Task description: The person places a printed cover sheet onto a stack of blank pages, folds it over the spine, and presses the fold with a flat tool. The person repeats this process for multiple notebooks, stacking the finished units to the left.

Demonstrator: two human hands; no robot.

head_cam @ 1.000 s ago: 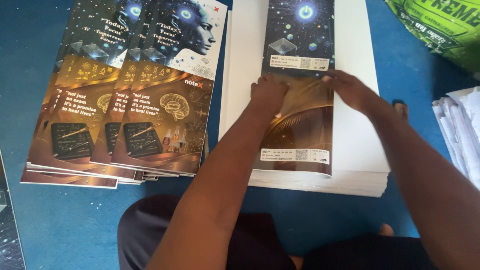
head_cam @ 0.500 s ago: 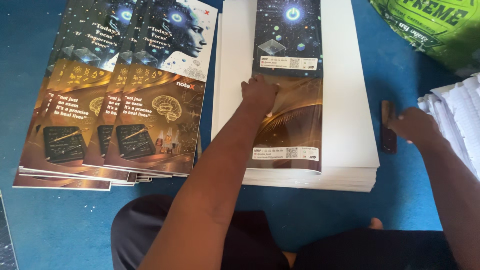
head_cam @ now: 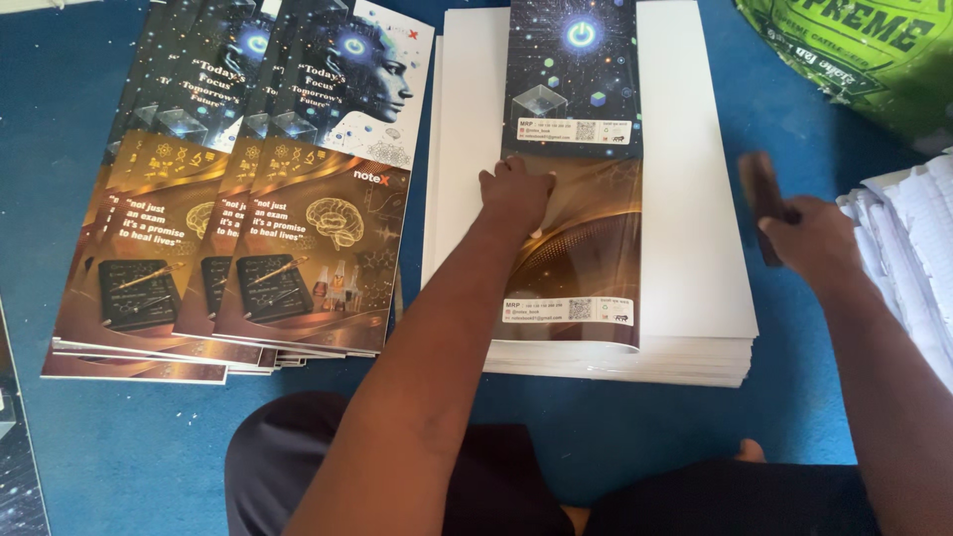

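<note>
Underneath everything lies a blue floor covering (head_cam: 119, 447), on which the person sits with dark-clad legs folded at the bottom of the view. Largest of the things on it is a thick stack of white sheets (head_cam: 695, 248), squared up and lying straight ahead, its near edge showing many layers. Left of it, just beside, a fanned pile of printed covers (head_cam: 228, 218) overlaps sideways; each shows a dark starry upper half with a profile head and a golden-brown lower half with a brain drawing and a dark slate. At the top right a green sack (head_cam: 854, 50) reaches into view, and at the right edge sits a ragged heap of white paper (head_cam: 918, 238).

On top of the white stack, along its middle, lies one folded printed cover (head_cam: 574, 199), narrower than the sheets: a dark blue upper panel with a glowing ring and cubes, a bronze lower panel with curved lines of light, and a pale label strip at the foot of each panel.

Left hand (head_cam: 516, 194) presses down on this cover near its middle, fingers curled and knuckles up, gripping nothing. Right hand (head_cam: 809, 243) is off to the right of the stack, above the blue floor, closed around a small dark brown block (head_cam: 762, 194), blurred, which stands up from the fist.
</note>
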